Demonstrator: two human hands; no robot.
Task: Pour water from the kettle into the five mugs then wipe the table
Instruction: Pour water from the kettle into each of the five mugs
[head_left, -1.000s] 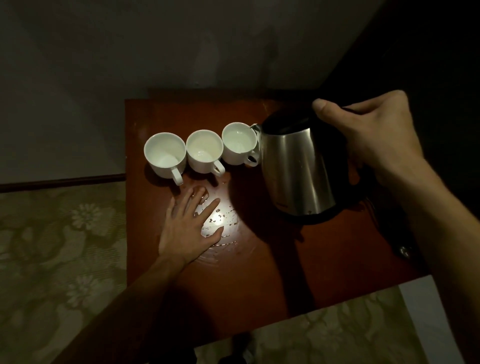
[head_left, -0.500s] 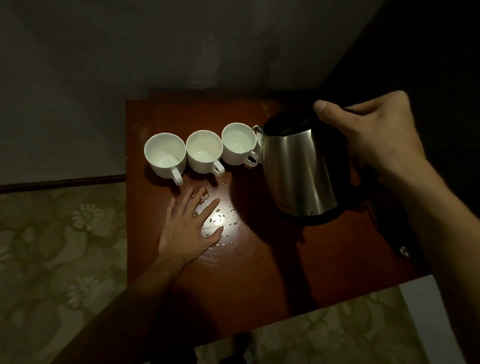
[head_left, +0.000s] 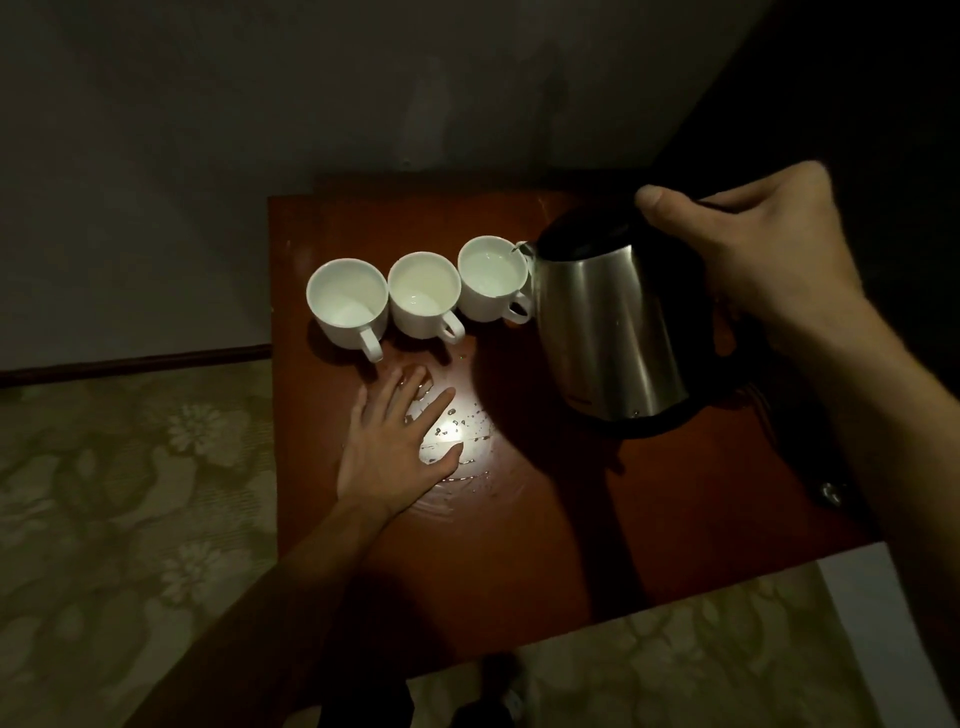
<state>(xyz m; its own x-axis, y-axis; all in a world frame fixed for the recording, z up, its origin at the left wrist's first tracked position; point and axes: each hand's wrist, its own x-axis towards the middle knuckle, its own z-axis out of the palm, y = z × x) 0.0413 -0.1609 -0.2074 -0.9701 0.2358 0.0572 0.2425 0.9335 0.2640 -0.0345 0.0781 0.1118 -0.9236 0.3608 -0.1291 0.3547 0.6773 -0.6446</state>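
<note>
Left hand (head_left: 387, 449) lies flat, fingers straight, on the glossy red-brown table (head_left: 519, 561) at 7 o'clock, holding nothing, beside scattered droplets (head_left: 457, 428); the slick surface could let it slide. Right hand (head_left: 753, 260), at 2 o'clock, is curled round the handle of the tilted steel kettle (head_left: 608, 332). Its spout meets the nearest mug (head_left: 491, 275) at 12 o'clock; overtilting risks overflow. Three smooth white mugs show; the other two are not visible.

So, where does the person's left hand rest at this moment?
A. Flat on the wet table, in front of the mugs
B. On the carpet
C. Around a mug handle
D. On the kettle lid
A: the left hand lies with straight fingers on the wooden table, among water drops, in front of the three white mugs.
</note>
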